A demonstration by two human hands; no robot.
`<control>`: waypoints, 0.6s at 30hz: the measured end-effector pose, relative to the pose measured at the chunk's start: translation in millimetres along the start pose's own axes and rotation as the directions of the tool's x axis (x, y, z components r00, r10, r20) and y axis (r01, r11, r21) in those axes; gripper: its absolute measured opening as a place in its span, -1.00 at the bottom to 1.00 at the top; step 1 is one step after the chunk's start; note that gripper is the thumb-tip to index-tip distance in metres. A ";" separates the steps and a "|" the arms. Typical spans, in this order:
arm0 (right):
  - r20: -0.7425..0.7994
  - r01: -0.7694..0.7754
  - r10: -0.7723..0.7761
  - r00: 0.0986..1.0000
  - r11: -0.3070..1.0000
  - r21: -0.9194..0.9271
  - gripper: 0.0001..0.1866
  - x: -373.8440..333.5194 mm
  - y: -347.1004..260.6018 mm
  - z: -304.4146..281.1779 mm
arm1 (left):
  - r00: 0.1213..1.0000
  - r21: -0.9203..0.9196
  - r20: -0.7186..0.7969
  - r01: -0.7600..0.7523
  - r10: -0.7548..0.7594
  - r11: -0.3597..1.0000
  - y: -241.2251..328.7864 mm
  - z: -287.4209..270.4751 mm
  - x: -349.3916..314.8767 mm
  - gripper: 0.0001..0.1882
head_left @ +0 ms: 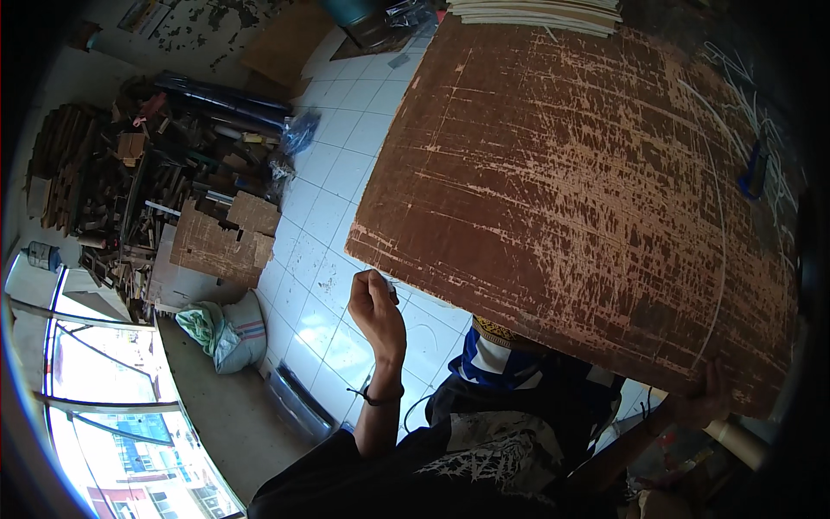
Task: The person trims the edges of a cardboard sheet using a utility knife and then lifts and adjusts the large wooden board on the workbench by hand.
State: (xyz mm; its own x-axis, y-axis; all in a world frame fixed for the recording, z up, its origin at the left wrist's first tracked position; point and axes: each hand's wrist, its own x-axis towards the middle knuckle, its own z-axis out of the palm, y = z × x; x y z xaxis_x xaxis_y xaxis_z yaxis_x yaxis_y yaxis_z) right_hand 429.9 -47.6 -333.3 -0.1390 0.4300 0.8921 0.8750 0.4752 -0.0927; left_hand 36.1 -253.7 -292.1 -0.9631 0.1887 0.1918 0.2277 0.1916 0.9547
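Observation:
My left hand [377,317] is raised beside the near left corner of a worn brown wooden tabletop [450,199]. Its fingers are curled shut; a small pale bit shows by them, too small to name. At the near right edge, in shadow, my right hand [711,396] has its fingers over the board. A long, thin pale strip [723,251] curves across the right side of the tabletop and ends at those fingers, which seem closed on it, though the grip is dim. A dark blue-handled tool [755,169] lies farther up on the right among loose white strips [735,65].
A stack of pale flat slats [536,13] lies on the tabletop's far edge. Scrap wood [130,190] is piled left beyond the white tiled floor [316,233]. A filled white sack [238,333] stands near the window. A cardboard tube [737,443] lies below the right edge.

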 end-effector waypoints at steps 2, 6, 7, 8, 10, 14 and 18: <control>0.024 0.015 -0.013 1.000 0.997 -0.076 -0.32 -1.0 -0.9 -0.7 | 0.999 -0.116 0.004 0.032 -0.032 0.993 0.4 1.1 -0.9 -0.69; 0.002 -0.019 0.019 1.000 0.999 -0.050 -0.32 -3.9 1.0 0.1 | 0.980 -0.332 0.072 0.198 -0.185 0.922 5.9 -1.3 -1.4 -0.69; 0.006 -0.009 0.009 1.000 0.998 -0.061 -0.31 -3.9 2.2 0.0 | 0.978 -0.324 0.091 0.207 -0.187 0.923 6.1 -3.5 -0.3 -0.69; 0.008 0.003 -0.002 1.000 0.997 -0.072 -0.31 -3.0 3.8 -0.7 | 0.978 -0.319 0.091 0.205 -0.185 0.925 6.4 -4.3 1.2 -0.69; 0.037 0.113 -0.108 0.993 0.981 -0.157 -0.29 -1.0 7.3 -0.3 | 0.984 -0.479 0.108 0.174 -0.138 0.861 6.1 -4.5 6.8 -0.68; -0.007 0.021 -0.021 1.000 0.999 -0.027 -0.28 -3.8 11.1 2.0 | 0.994 -0.211 0.057 0.099 -0.089 0.972 13.4 -15.1 23.0 -0.62; 0.002 0.016 -0.017 1.000 0.999 0.048 -0.28 -5.2 12.3 1.2 | 0.998 0.313 0.038 -0.068 0.059 0.947 12.0 -19.8 26.6 -0.59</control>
State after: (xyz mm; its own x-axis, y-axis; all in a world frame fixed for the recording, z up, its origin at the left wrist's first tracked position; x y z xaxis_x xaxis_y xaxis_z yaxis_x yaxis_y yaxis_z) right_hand 440.8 -43.0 -339.5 -0.1545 0.4236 0.8926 0.8494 0.5184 -0.0990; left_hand 10.4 -265.4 -271.1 -0.9417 0.2365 0.2393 0.3264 0.4697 0.8203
